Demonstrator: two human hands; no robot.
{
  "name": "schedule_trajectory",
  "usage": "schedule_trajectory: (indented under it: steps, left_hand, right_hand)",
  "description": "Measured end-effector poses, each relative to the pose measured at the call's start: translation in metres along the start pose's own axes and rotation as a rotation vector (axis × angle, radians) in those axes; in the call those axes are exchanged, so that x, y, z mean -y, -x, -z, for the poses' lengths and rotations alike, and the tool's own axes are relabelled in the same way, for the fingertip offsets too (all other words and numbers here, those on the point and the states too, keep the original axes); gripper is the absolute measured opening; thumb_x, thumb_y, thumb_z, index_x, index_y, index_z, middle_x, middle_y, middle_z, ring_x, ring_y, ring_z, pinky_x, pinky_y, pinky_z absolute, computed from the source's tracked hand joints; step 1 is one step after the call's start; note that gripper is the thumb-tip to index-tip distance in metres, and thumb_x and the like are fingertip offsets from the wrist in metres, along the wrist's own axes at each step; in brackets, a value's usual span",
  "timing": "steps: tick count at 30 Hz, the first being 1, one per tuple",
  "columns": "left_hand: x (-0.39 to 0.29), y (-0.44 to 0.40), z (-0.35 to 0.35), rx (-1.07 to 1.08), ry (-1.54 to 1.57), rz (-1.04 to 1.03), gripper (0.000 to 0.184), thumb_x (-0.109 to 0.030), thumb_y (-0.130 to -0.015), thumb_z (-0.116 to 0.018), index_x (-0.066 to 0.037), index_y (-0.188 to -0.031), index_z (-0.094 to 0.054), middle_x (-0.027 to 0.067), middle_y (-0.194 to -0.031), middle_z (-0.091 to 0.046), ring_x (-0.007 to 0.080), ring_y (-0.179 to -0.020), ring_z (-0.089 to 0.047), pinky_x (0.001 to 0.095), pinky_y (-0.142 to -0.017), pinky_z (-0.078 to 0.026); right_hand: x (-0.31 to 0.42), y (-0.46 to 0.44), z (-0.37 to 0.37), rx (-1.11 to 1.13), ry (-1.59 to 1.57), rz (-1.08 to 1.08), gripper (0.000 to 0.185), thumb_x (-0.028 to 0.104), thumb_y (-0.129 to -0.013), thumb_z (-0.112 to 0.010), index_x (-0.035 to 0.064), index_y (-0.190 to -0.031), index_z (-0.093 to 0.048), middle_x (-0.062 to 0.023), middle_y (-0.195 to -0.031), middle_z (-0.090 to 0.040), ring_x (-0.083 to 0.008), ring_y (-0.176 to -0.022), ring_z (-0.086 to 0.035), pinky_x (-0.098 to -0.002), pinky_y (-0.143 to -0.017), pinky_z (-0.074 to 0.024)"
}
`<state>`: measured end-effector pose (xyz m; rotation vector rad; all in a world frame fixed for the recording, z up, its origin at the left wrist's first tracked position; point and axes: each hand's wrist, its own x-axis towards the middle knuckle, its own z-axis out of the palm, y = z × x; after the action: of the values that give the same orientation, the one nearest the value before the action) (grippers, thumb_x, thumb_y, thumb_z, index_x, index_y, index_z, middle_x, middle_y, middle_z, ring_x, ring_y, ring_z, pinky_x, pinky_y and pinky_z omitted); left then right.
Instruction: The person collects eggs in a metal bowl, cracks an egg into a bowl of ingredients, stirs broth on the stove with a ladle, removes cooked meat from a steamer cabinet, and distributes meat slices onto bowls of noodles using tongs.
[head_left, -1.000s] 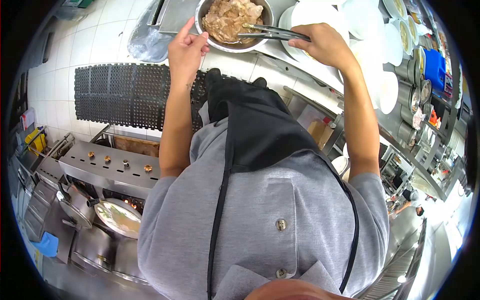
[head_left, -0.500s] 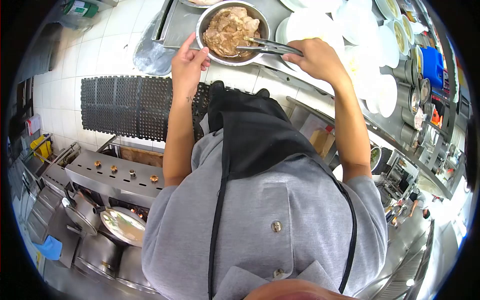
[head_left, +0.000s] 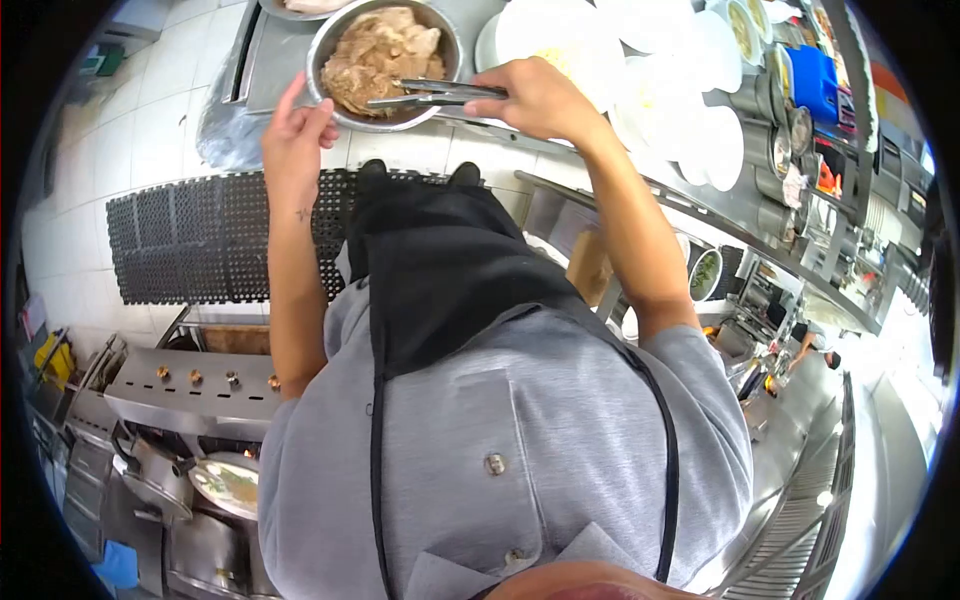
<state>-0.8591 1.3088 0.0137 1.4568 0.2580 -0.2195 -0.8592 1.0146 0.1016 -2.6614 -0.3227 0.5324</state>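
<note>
A round metal bowl (head_left: 453,55) at the top of the head view holds pieces of brownish, sauce-coated meat (head_left: 382,52). My left hand (head_left: 294,135) is at the bowl's near left rim, thumb against the edge, index finger stretched along the outside and the other fingers curled. In my right hand (head_left: 545,98) is a pair of metal tongs (head_left: 455,88), gripped near its closed end. The tong arms are apart and reach over the rim, their tips on the meat at the bowl's near side. Whether any piece is pinched between them, I cannot tell.
White plates and bowls (head_left: 655,100) crowd the steel counter to the right, with a blue container (head_left: 811,85) beyond. A black rubber mat (head_left: 215,240) covers the floor behind me. Across it stands a stove (head_left: 180,392) with pans. Another person (head_left: 815,345) is far right.
The whole view has shifted, so the bowl and both hands appear further left. The tongs' tips are now lower in the bowl, toward its near side. Both hands keep their holds.
</note>
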Motion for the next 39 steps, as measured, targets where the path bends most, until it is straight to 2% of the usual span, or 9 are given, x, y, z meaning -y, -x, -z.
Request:
schedule_trajectory:
  steps: [2, 4, 10, 12, 20, 25, 32, 35, 39]
  left_hand:
    - [0.001, 0.002, 0.003, 0.01, 0.013, -0.003, 0.056, -0.009, -0.087, -0.067, 0.001, -0.138, -0.045, 0.0019, -0.074, -0.061, 0.0084, -0.064, -0.055, 0.0223, -0.059, -0.043]
    - [-0.001, 0.0, 0.007, 0.019, 0.031, -0.012, 0.056, -0.009, -0.088, -0.067, 0.001, -0.138, -0.044, 0.002, -0.074, -0.062, 0.0085, -0.065, -0.055, 0.0227, -0.06, -0.043]
    - [-0.003, -0.003, 0.006, 0.07, 0.065, 0.031, 0.056, -0.008, -0.087, -0.068, 0.002, -0.137, -0.044, 0.0032, -0.074, -0.062, 0.0098, -0.065, -0.056, 0.0229, -0.059, -0.043]
    - [-0.003, -0.002, 0.006, 0.079, 0.07, 0.038, 0.057, -0.007, -0.087, -0.068, 0.002, -0.137, -0.043, 0.0048, -0.075, -0.062, 0.0114, -0.065, -0.057, 0.0239, -0.06, -0.044]
    - [-0.002, 0.006, 0.006, 0.178, 0.189, 0.111, 0.068, -0.007, -0.087, -0.066, -0.003, -0.146, -0.03, 0.0125, -0.079, -0.066, 0.0166, -0.065, -0.062, 0.0266, -0.058, -0.048]
    - [-0.007, 0.012, 0.002, 0.21, 0.155, 0.122, 0.067, -0.007, -0.092, -0.06, -0.004, -0.148, -0.023, 0.0114, -0.079, -0.065, 0.0164, -0.07, -0.062, 0.0286, -0.063, -0.048]
    - [0.0, 0.017, 0.0, 0.238, 0.202, 0.106, 0.072, -0.009, -0.094, -0.058, -0.006, -0.151, -0.015, 0.0146, -0.083, -0.067, 0.0174, -0.072, -0.064, 0.028, -0.064, -0.049]
    - [-0.004, 0.022, 0.003, 0.283, 0.211, 0.14, 0.072, -0.012, -0.095, -0.057, -0.008, -0.152, -0.013, 0.0167, -0.088, -0.068, 0.0173, -0.073, -0.064, 0.0272, -0.066, -0.049]
    - [0.001, 0.024, 0.006, 0.254, 0.269, 0.147, 0.071, -0.013, -0.095, -0.057, -0.008, -0.152, -0.015, 0.0158, -0.088, -0.069, 0.017, -0.072, -0.064, 0.0266, -0.062, -0.049]
  right_hand:
    - [0.017, -0.01, -0.008, 0.061, -0.128, 0.018, 0.039, 0.034, -0.081, -0.072, 0.0045, -0.105, -0.07, -0.0175, -0.076, -0.067, -0.033, -0.071, -0.065, -0.0385, -0.07, -0.0488]
    - [0.02, -0.011, -0.002, 0.034, -0.032, -0.087, 0.036, 0.037, -0.079, -0.072, 0.0114, -0.103, -0.072, -0.0167, -0.08, -0.067, -0.0332, -0.079, -0.065, -0.0428, -0.073, -0.0489]
    - [0.011, -0.023, -0.003, 0.106, -0.245, -0.078, 0.034, 0.035, -0.078, -0.073, 0.0074, -0.099, -0.073, -0.0158, -0.07, -0.065, -0.0273, -0.069, -0.064, -0.0383, -0.068, -0.0481]
    - [0.032, -0.024, 0.005, 0.284, -0.199, -0.203, 0.037, 0.036, -0.077, -0.073, 0.0066, -0.1, -0.073, -0.0174, -0.07, -0.065, -0.0265, -0.067, -0.064, -0.0384, -0.067, -0.0484]
    - [0.02, -0.012, -0.014, 0.156, -0.178, -0.076, 0.04, 0.039, -0.079, -0.071, 0.0077, -0.105, -0.071, -0.0178, -0.074, -0.066, -0.0327, -0.074, -0.065, -0.0419, -0.073, -0.0501]
    - [0.038, -0.004, -0.016, 0.072, 0.054, -0.079, 0.036, 0.037, -0.084, -0.066, 0.0113, -0.108, -0.07, -0.0168, -0.083, -0.068, -0.0338, -0.083, -0.066, -0.0447, -0.077, -0.0519]
    - [0.04, -0.001, -0.029, -0.01, 0.146, -0.028, 0.036, 0.037, -0.083, -0.068, 0.0063, -0.102, -0.07, -0.0179, -0.075, -0.066, -0.0382, -0.079, -0.064, -0.0457, -0.072, -0.0497]
    - [0.027, -0.004, -0.026, 0.012, -0.008, -0.043, 0.035, 0.037, -0.084, -0.069, 0.0056, -0.099, -0.071, -0.0168, -0.071, -0.065, -0.0337, -0.071, -0.063, -0.0434, -0.066, -0.0475]
    - [0.013, -0.007, -0.017, 0.125, -0.267, -0.084, 0.033, 0.035, -0.084, -0.07, 0.0031, -0.093, -0.071, -0.0065, -0.061, -0.055, -0.019, -0.059, -0.051, -0.0358, -0.057, -0.0393]
